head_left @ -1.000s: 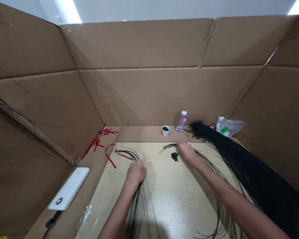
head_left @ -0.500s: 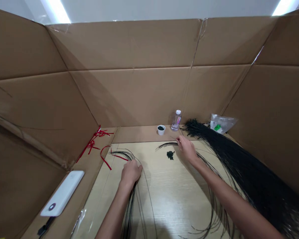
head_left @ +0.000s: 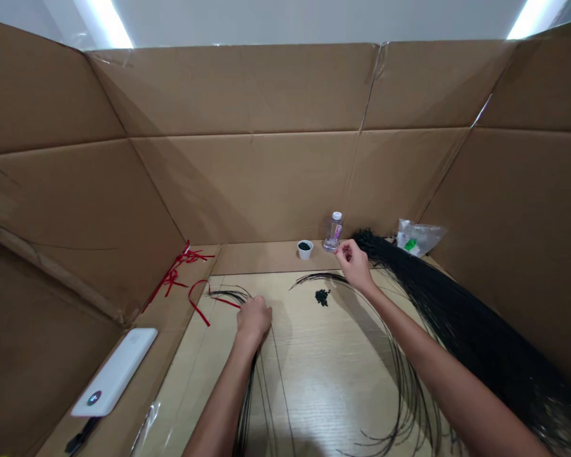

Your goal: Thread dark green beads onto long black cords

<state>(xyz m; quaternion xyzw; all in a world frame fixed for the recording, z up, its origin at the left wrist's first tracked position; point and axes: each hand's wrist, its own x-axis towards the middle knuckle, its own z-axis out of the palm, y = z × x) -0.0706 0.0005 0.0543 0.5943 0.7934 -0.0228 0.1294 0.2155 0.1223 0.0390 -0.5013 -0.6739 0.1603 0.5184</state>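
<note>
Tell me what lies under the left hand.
The left hand rests over a bunch of thin black strands on a pale wood-grain board. The strands run out on both sides, but the stretch beneath the palm is covered.

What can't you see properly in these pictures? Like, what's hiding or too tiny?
All from the head view:
- What the right hand pinches: its fingers cover it.
- The black strands under the left hand: the hand covers some, and the bottom edge cuts them off.
- The bottle's label: too small to read.
- The dark bits in the white cup: too small to name.
- The green thing in the plastic bag: the wrinkled plastic blurs it.
</note>
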